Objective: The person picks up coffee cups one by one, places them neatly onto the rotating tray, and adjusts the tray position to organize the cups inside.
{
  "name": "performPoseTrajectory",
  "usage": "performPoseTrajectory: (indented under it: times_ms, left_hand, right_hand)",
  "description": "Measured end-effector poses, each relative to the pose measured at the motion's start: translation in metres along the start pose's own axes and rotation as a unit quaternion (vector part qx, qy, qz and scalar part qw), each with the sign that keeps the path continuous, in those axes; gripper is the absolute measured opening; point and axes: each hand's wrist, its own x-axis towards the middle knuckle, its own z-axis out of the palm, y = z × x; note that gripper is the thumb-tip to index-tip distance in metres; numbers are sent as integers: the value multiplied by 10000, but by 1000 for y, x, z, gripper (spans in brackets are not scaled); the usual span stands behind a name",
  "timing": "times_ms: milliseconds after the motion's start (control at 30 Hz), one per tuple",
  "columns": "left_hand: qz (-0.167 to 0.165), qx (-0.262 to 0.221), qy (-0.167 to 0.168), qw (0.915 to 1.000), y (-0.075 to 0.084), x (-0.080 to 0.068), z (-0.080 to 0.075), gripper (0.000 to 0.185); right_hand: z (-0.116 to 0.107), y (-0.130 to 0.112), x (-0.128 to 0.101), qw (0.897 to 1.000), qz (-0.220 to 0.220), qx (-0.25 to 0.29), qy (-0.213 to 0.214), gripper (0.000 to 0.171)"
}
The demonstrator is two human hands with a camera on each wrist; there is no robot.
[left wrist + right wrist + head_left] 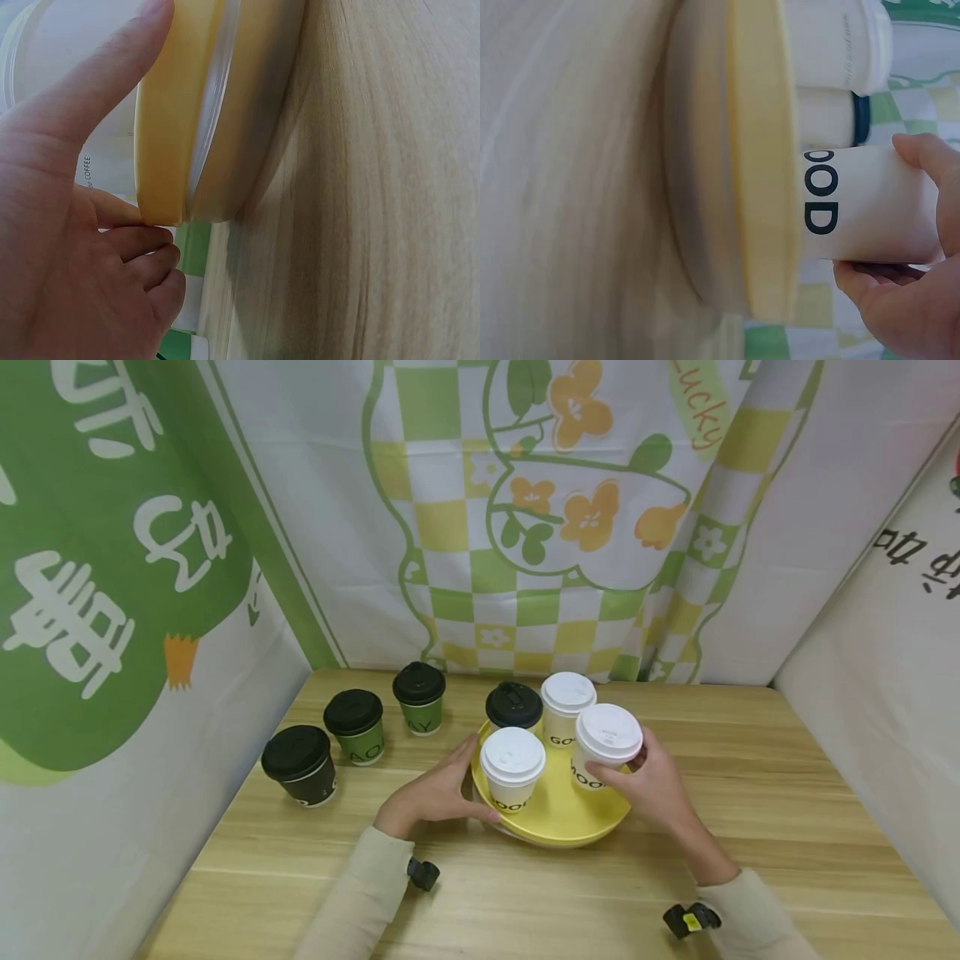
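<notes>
A round yellow tray [558,822] on a paler base bears several lidded paper coffee cups. My left hand [438,795] grips its left edge, thumb along the front rim and fingers round the side, as the left wrist view shows. With my right hand [663,789] I hold a white-lidded paper cup [607,735] upright over the tray's right part, thumb and fingers on opposite sides. Its lettering [821,195] shows in the right wrist view. Standing on the tray are a white cup [512,760] near my left hand, another white cup [567,697] behind, and a black-lidded cup [514,704].
Left of the tray, a dark cup [300,764] and two green cups [354,725] with black lids stand in a slanting row on the wooden table [487,902]. Behind rises a printed cloth [517,610]; more cloth hangs at both sides.
</notes>
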Motion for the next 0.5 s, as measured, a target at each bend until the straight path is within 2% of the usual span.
performPoseTrajectory:
  times_ms: [233,500]
  left_hand:
    - [14,56,-6,10000,-3,2,1,143]
    - [26,17,17,10000,-4,3,1,143]
  right_hand:
    - [26,7,6,9997,-95,126,-204,86]
    - [41,9,11,9993,-70,87,-356,83]
